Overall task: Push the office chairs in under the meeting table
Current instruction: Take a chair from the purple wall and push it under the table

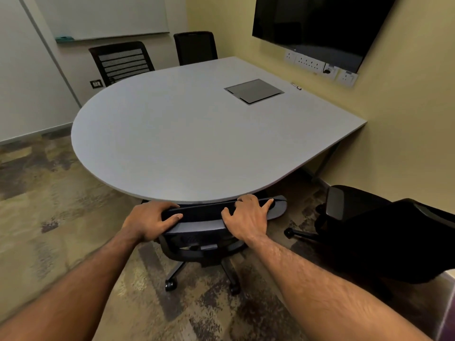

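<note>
A grey meeting table (187,143) with a rounded near end fills the middle of the view. A black office chair (209,212) stands at its near edge, its seat hidden under the top and its backrest touching the rim. My left hand (152,221) grips the left end of the backrest's top bar. My right hand (248,215) holds the right part of that bar with its fingers curled over it. Another black chair (384,232) stands away from the table at the right. Two more chairs (123,61) (195,48) stand at the far side.
A dark screen (317,23) and a row of sockets (320,65) are on the yellow wall at the right. A whiteboard (105,16) hangs at the back left. A dark cable hatch (253,91) is set into the tabletop. Patterned carpet (49,217) covers the floor.
</note>
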`<state>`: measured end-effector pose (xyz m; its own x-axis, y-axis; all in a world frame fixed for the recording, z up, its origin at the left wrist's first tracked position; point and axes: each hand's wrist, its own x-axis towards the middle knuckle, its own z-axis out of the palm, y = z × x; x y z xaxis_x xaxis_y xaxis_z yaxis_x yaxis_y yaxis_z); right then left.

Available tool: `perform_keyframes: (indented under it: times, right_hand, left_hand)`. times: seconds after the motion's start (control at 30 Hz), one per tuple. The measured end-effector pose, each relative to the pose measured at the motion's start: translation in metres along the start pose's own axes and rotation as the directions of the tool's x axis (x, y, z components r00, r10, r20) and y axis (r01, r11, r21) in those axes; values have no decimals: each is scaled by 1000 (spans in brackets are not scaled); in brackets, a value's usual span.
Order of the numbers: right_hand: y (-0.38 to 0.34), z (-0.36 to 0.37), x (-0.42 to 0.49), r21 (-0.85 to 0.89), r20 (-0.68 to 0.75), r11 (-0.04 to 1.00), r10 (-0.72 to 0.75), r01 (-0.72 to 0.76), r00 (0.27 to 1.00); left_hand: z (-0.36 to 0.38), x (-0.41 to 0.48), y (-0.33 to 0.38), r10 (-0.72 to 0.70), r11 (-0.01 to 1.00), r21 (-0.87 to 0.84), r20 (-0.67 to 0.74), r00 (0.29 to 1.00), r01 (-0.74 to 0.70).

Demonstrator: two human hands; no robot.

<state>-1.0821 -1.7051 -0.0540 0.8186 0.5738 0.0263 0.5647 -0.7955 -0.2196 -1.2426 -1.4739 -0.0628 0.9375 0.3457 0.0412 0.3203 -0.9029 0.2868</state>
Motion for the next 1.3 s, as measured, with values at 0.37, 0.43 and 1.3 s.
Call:
perform_keyframes:
  times: [0.37,0.43,1.3]
  right_hand:
    - [-40,3,22,-10,19,997,76,-76,997]
    - [-41,3,28,-4,26,996,88,-88,996]
    - [-1,6,41,37,128,999,-14,9,992]
  left_hand:
    - [-17,34,-45,46,997,-63,5,999,-45]
    - [-14,41,-48,48,996,-74,-5,999,-49]
    - [-5,46,-17,-43,997,71,-3,999,43]
